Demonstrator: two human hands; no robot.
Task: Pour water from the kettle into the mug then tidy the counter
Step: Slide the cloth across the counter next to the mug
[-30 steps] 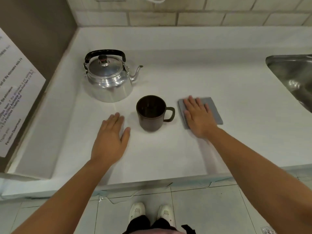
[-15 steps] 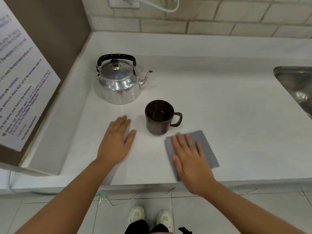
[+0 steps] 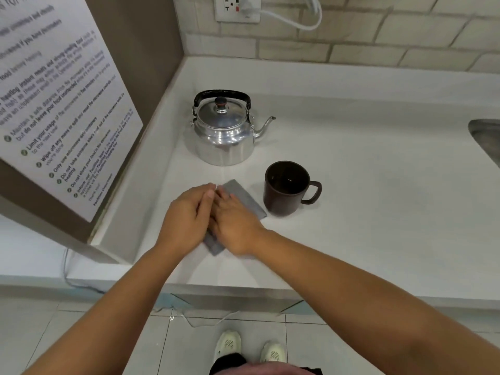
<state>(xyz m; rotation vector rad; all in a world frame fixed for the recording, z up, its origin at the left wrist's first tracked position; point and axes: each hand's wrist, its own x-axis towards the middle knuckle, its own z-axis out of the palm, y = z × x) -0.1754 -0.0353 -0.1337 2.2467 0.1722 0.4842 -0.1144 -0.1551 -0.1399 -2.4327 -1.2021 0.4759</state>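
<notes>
A shiny metal kettle [image 3: 224,136] with a black handle stands near the counter's back left corner, spout pointing right. In front and to its right is a dark brown mug [image 3: 286,190], handle to the right. A grey cloth [image 3: 243,197] lies flat on the white counter [image 3: 378,212] just left of the mug. My right hand [image 3: 235,220] presses down on the cloth. Beside it, my left hand [image 3: 184,220] covers the cloth's left edge and overlaps the right hand's fingers. Most of the cloth is hidden under both hands.
A brown side panel with a printed notice [image 3: 54,104] walls off the counter's left. A steel sink [image 3: 487,139] cuts into the counter at the far right. A wall socket [image 3: 236,8] with a white cable [image 3: 305,20] sits above the tiled backsplash.
My right hand slid the cloth from right of the mug, around its front, to its left side. My left hand came in from flat on the counter to meet it over the cloth.
</notes>
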